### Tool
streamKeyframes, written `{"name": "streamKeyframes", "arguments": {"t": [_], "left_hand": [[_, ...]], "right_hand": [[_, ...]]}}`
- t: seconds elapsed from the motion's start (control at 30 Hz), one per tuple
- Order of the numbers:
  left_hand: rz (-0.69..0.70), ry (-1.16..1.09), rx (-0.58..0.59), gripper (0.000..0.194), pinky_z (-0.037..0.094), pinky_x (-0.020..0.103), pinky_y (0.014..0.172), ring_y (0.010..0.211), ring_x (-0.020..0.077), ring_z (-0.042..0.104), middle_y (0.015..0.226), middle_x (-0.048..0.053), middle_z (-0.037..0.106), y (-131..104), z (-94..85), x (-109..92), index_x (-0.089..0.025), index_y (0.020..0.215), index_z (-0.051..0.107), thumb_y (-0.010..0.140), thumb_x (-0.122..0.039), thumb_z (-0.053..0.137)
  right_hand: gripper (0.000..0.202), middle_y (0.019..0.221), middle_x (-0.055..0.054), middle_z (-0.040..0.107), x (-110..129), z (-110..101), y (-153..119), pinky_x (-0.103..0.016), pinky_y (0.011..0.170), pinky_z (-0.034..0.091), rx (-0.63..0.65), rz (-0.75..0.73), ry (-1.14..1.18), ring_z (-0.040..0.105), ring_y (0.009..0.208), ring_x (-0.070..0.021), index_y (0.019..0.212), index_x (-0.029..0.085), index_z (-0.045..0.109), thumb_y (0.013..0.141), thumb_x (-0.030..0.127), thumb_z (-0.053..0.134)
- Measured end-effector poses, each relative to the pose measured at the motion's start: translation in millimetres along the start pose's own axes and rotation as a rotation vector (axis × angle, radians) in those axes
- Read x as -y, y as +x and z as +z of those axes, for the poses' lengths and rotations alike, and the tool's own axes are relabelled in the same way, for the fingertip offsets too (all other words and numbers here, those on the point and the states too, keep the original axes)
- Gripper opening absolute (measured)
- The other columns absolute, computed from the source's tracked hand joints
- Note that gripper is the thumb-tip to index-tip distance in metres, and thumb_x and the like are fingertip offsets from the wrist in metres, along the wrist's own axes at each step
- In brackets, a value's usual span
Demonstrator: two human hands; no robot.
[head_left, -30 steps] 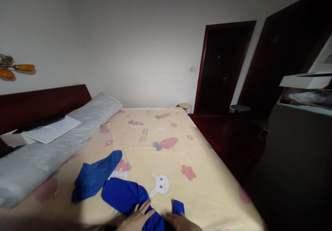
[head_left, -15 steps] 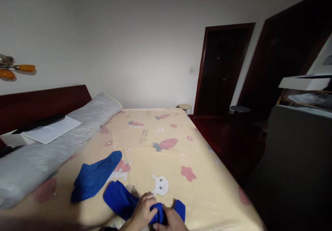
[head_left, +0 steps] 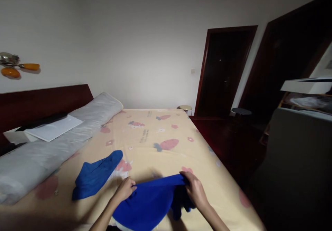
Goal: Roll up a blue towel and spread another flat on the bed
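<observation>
Fingers of the left hand (head_left: pixel 126 188) and right hand (head_left: pixel 195 189) each pinch the far edge of a blue cloth (head_left: pixel 147 205), stretched above the bed (head_left: pixel 158 148) near its front edge. Keeping even tension should spread it flat; another blue piece (head_left: pixel 94 175) lies just left.

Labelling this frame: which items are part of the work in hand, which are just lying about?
In hand:
left hand and right hand, each gripping the blue cloth
second blue cloth beside it

Lying about:
bed sheet
grey bolster
white paper
stool
</observation>
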State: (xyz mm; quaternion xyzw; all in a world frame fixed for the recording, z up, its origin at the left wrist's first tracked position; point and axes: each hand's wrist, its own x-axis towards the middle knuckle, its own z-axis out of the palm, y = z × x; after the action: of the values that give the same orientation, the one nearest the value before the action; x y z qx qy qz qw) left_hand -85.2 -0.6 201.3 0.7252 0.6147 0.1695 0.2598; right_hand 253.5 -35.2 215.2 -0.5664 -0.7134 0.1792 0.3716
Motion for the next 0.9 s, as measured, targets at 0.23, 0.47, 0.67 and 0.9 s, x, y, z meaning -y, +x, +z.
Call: {"name": "streamKeyframes", "arguments": {"t": [0.23, 0.47, 0.67, 0.9], "left_hand": [[-0.038, -0.161, -0.299, 0.049, 0.046, 0.032, 0.074, 0.076, 0.0200, 0.059, 0.066, -0.002, 0.061, 15, -31.2, 27, -0.023, 0.065, 0.059, 0.070, -0.070, 0.051], [0.075, -0.257, -0.395, 0.042, 0.042, 0.026, 0.069, 0.069, 0.0140, 0.049, 0.063, -0.006, 0.051, -1, -72.5, 14, -0.022, 0.061, 0.051, 0.065, -0.060, 0.067], [0.066, -0.215, -0.044, 0.029, 0.045, 0.032, 0.084, 0.086, 0.0228, 0.060, 0.084, 0.000, 0.069, -9, -91.8, 24, -0.023, 0.079, 0.070, 0.059, -0.042, 0.077], [-0.078, -0.334, -0.179, 0.037, 0.046, 0.033, 0.083, 0.082, 0.0217, 0.059, 0.071, 0.000, 0.066, 4, -70.3, 96, -0.021, 0.067, 0.070, 0.059, -0.058, 0.069]], "right_hand": [[0.045, 0.101, -0.003, 0.074, -19, -44, 12, -0.035, 0.084, 0.052, -0.183, 0.082, -0.096, 0.068, 0.094, -0.0220, 0.104, 0.026, 0.067, 0.066, 0.019, 0.043], [0.036, 0.083, -0.008, 0.075, -35, -90, 14, -0.036, 0.070, 0.049, -0.363, 0.198, -0.138, 0.067, 0.073, -0.0250, 0.086, 0.024, 0.067, 0.077, 0.052, 0.046], [0.045, 0.080, -0.008, 0.068, -51, -125, 14, -0.033, 0.066, 0.046, -0.542, 0.163, -0.190, 0.062, 0.069, -0.0215, 0.082, 0.022, 0.067, 0.076, 0.060, 0.046], [0.026, 0.077, -0.006, 0.070, -88, -118, 13, -0.032, 0.072, 0.047, 0.036, 0.236, -0.110, 0.061, 0.075, -0.0215, 0.075, 0.022, 0.069, 0.064, 0.040, 0.054]]}}
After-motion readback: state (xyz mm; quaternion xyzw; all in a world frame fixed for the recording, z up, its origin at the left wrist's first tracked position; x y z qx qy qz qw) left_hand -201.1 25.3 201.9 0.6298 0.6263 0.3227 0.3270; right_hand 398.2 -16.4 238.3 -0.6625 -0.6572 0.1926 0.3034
